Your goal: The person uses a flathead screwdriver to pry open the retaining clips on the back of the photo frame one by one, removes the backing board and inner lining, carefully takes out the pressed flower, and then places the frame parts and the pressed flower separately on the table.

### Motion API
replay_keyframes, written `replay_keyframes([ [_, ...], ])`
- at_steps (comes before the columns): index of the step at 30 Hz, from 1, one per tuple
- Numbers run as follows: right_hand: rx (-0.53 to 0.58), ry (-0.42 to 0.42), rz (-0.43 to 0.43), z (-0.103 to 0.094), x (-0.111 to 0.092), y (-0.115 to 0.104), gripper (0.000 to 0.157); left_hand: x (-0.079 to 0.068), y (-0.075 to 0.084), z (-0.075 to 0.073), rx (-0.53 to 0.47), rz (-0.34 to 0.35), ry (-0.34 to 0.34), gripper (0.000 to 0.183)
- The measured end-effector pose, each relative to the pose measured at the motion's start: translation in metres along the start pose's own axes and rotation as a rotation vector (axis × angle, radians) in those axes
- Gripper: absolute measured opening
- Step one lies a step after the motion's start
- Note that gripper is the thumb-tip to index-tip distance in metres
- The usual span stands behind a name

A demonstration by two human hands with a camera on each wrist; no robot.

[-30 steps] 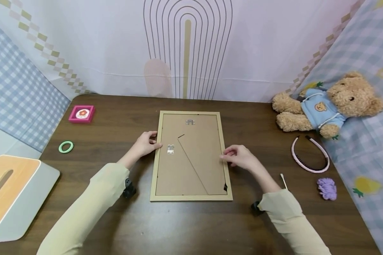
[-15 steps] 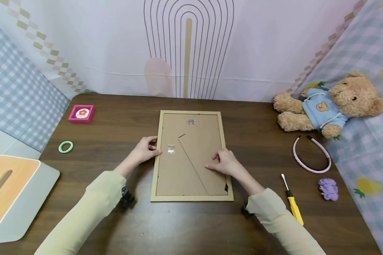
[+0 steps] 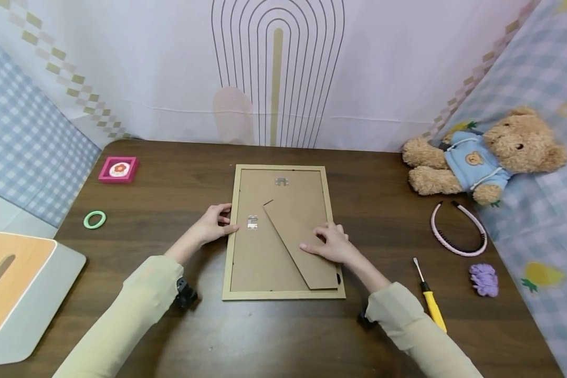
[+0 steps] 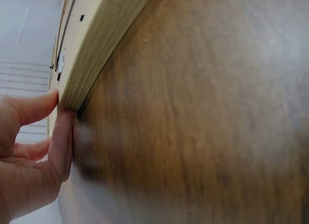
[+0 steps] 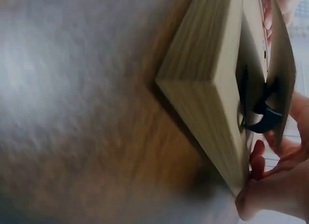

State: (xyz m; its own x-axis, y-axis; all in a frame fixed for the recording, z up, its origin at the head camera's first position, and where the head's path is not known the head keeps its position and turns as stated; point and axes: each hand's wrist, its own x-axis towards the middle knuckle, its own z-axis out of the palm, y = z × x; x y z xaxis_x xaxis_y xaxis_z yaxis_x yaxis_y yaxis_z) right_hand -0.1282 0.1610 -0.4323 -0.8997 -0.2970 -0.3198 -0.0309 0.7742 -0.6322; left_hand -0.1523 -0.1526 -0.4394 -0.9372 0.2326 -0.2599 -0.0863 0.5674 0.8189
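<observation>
A picture frame [image 3: 264, 262] lies face down on the table, its thin wooden border around a brown backing board. My left hand [image 3: 211, 226] grips the frame's left edge, thumb on top and fingers against the side, as the left wrist view shows at the wooden edge [image 4: 96, 55]. With thumb and fingers, my right hand [image 3: 333, 244] pinches the stand flap [image 3: 316, 270], which is tilted up off the backing. Between flap and backing, a dark ribbon [image 5: 265, 120] shows in the right wrist view. Other right-hand fingers are by the frame's right edge. Metal hangers [image 3: 252, 222] sit on the backing.
To the right are a yellow-handled screwdriver [image 3: 434, 310], a pink headband [image 3: 437, 231], a purple scrunchie [image 3: 484, 279] and a teddy bear [image 3: 524, 142]. At left stand a tissue box [image 3: 42, 304], a green ring [image 3: 86, 220] and a pink box [image 3: 105, 172].
My right hand has moved from the frame's right edge inward onto the stand flap and lifted it off the backing. My left hand slid slightly down the left edge.
</observation>
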Motion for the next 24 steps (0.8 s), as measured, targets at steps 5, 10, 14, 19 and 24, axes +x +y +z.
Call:
replay_keyframes([
  [5,0.183,0.047,-0.018,0.007,-0.001,0.008,0.032,0.0,0.0,-0.002,-0.012,-0.001,-0.029,0.067],
  [10,0.207,0.09,-0.075,0.011,-0.001,0.011,0.028,0.0,0.0,-0.003,-0.027,-0.018,-0.031,0.067],
  [14,0.237,0.097,-0.091,0.011,-0.001,0.011,0.027,0.002,0.0,-0.004,-0.041,-0.023,-0.034,0.067],
  [19,0.261,0.102,-0.123,0.013,-0.001,0.013,0.026,0.001,-0.001,-0.004,-0.057,-0.033,-0.033,0.066],
  [24,0.284,0.113,-0.17,0.014,0.0,0.015,0.022,-0.001,-0.003,-0.005,-0.083,-0.049,-0.036,0.066],
])
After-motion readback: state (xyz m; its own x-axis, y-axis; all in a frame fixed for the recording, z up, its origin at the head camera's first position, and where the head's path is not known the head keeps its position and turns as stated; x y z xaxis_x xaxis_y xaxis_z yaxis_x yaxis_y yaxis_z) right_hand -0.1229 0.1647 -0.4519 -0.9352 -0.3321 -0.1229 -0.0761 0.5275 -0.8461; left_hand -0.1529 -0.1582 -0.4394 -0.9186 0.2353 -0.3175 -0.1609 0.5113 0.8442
